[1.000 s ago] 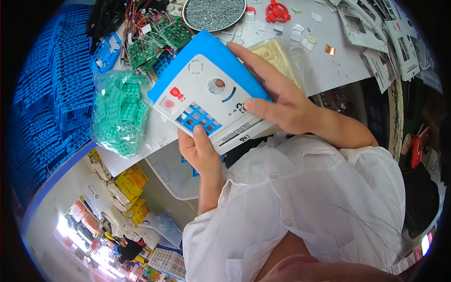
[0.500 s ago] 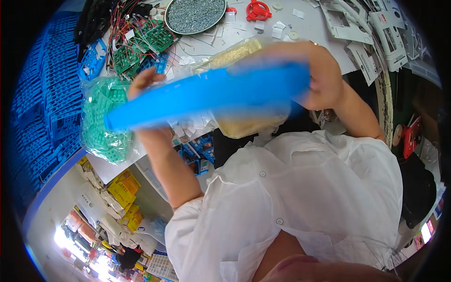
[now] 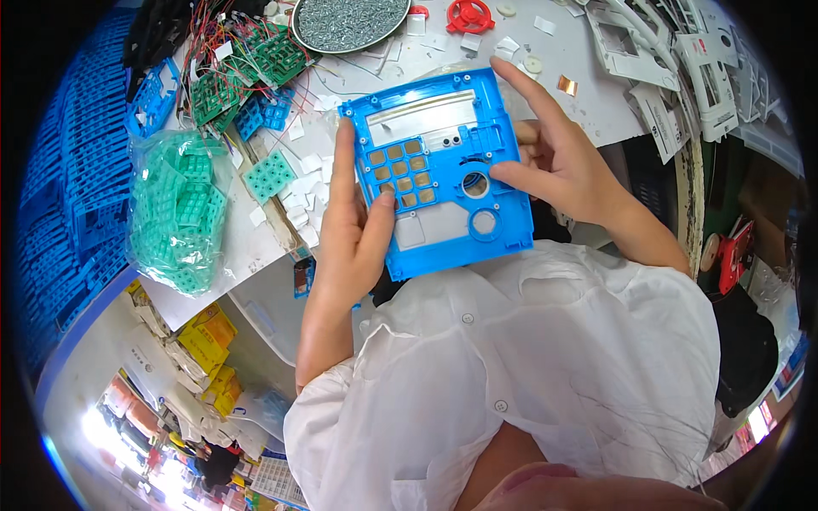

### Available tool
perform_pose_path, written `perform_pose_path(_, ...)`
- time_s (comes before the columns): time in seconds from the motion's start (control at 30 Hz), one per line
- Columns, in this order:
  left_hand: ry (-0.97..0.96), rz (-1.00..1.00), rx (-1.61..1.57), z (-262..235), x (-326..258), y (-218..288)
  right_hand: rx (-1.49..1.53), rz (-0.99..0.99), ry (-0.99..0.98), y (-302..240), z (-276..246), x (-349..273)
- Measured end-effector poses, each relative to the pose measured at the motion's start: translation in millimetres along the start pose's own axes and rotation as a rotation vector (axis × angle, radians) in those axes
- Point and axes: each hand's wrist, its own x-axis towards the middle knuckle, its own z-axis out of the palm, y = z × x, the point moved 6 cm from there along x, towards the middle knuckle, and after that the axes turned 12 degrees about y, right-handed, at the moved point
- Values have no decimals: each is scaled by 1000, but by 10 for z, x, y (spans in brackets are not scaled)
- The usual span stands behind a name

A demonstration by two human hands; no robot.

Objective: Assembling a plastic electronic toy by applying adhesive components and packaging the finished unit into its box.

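A blue plastic panel (image 3: pixel 452 226) is held up between both hands, tilted, its ribbed face with a grid of square openings and two round holes turned up. My left hand (image 3: pixel 345 230) grips its left edge, the thumb lying over the face beside the openings. My right hand (image 3: pixel 554 162) holds the right edge, thumb near the upper round hole and index finger stretched along the top corner. Left of the panel lie a green rubber keypad (image 3: pixel 269 177) and several small white pieces (image 3: pixel 302 200) on the table.
A clear bag of green keypads (image 3: pixel 177 213) sits at the table's left edge, beside stacked blue panels (image 3: pixel 81 187). Behind are circuit boards with wires (image 3: pixel 268 55), a round tray of screws (image 3: pixel 296 24) and a red plastic wheel (image 3: pixel 469 15). White plastic frames (image 3: pixel 626 51) lie at right.
The blue panel has turned from nearly edge-on and blurred to show its ribbed face, now held steady. My left hand has moved right, along with the panel's left edge.
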Motion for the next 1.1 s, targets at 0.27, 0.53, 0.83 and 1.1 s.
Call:
perform_pose_path(0.27, -56, 139, 790, -8, -12, -29, -652, -314, 41, 17, 5, 62)
perform_pose_path(0.53, -50, 54, 904, -97, 33, -116, -897, -491, 34, 8, 127, 192)
perform_pose_path(0.83, 103, 442, 983, -93, -6, -76, -973, -473, -9, 2, 129, 256)
perform_pose_path(1.1, -131, 613, 1027, 81, 17, 30, -716, -386, 181, 85, -529, 821)
